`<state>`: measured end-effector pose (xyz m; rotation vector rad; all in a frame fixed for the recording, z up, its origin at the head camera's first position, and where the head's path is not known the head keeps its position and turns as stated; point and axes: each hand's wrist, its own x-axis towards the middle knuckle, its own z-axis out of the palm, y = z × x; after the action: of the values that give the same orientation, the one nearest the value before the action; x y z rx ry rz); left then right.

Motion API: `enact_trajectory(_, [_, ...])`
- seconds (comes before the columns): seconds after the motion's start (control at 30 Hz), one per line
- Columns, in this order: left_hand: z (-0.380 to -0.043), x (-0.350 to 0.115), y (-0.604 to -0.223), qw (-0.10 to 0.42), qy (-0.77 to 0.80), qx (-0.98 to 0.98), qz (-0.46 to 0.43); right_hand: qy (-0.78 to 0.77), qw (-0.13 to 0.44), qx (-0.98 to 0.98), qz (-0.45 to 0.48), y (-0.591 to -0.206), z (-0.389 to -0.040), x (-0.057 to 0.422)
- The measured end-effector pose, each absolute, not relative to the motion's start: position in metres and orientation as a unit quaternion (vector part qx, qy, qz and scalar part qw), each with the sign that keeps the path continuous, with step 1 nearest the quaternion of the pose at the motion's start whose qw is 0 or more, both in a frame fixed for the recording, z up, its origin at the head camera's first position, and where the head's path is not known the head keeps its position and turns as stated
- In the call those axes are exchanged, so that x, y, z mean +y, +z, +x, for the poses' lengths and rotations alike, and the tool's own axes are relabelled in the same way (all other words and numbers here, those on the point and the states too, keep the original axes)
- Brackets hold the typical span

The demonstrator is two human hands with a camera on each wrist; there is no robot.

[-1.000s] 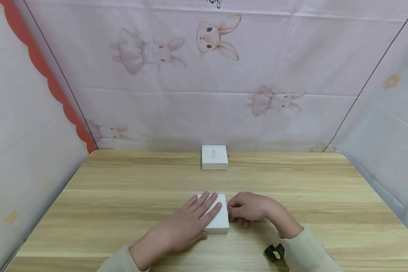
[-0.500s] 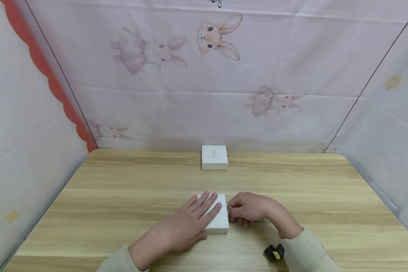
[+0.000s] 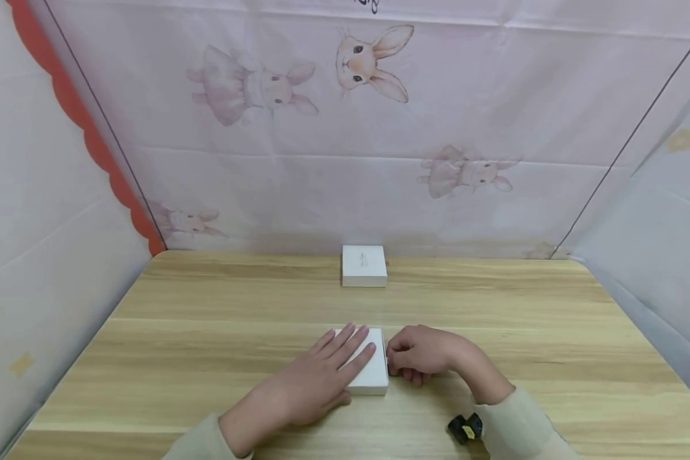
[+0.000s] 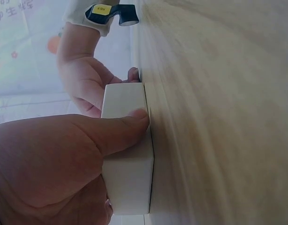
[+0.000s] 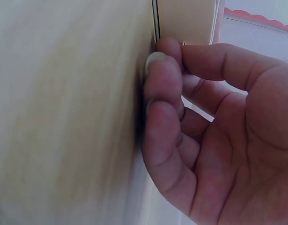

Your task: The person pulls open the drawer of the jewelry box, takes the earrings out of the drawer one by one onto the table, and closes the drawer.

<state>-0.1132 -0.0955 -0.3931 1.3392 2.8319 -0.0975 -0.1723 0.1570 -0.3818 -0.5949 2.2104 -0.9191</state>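
A flat white box lies on the table in front of me. My left hand holds it, with fingers spread across its top to the far edge. In the left wrist view its thumb presses along the near side of the box. My right hand is at the box's right end, thumb and index finger pinched together against that end. In the right wrist view a tiny brownish tip shows above the pinch; what else the fingertips hold is hidden. The remaining fingers curl loosely beside the tabletop.
A second white box, with small print on its lid and a small brownish tab at its right side, stands at the back of the wooden table. A rabbit-print cloth hangs behind. A black device with a yellow label sits at the right sleeve.
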Motion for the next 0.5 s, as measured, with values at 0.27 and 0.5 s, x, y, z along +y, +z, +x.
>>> enact_trajectory(0.27, [-0.1124,-0.0961,-0.3939,0.003,-0.028,0.903,0.428,-0.353,0.331,0.843,-0.233,-0.3805,-0.1718,0.1568])
enact_trajectory(0.5, [-0.1129,-0.0950,-0.3925,0.002,-0.035,0.904,0.426,-0.350,0.329,0.848,-0.226,-0.3809,-0.1716,0.1581])
